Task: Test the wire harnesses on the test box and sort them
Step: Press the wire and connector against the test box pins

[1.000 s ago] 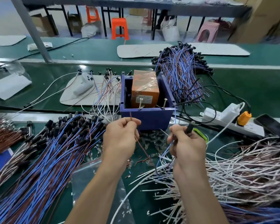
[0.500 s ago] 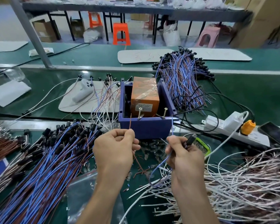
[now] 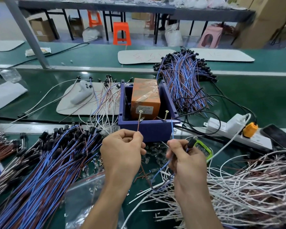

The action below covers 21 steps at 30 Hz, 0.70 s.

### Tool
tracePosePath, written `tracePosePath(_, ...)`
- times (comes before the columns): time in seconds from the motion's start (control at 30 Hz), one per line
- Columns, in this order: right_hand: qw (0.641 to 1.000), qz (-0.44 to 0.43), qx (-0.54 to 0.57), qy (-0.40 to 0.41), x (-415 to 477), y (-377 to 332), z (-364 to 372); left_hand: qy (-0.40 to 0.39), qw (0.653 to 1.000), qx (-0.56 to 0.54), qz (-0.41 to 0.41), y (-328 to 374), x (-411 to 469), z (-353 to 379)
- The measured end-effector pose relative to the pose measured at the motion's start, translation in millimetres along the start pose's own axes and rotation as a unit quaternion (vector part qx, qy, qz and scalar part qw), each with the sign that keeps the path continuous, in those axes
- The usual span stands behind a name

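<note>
At the bottom centre of the frame, the left hand (image 3: 122, 154) pinched the harness's brown wire (image 3: 138, 128) and the right hand (image 3: 186, 162) pinched its blue wire (image 3: 172, 129), with the other fingers curled round the black connector (image 3: 191, 142). Both wire tips rose to the front rim of the purple test box (image 3: 149, 131) just beyond, near its two screws (image 3: 140, 115). A harness pile (image 3: 40, 171) lay at lower left, white wires (image 3: 238, 187) at lower right, and another bundle (image 3: 185, 80) behind the box on the tabletop (image 3: 246, 100).
</note>
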State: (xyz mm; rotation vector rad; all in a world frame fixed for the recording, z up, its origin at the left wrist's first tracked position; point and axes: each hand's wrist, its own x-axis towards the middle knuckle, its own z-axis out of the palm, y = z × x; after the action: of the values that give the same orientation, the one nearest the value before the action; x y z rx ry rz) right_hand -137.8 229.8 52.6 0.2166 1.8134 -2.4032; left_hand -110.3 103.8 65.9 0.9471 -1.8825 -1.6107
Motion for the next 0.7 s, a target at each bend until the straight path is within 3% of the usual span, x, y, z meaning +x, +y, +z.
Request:
tracePosePath(0.27,0.997,0.012,-0.041,0.059,8,-1,2,-0.008,1.000,-0.004,0.005,-1,-1,-2)
tracePosePath(0.7,0.994,-0.005,-0.093,0.061,11,-2,12,-0.011,1.000,0.011,0.028,5,-2,0)
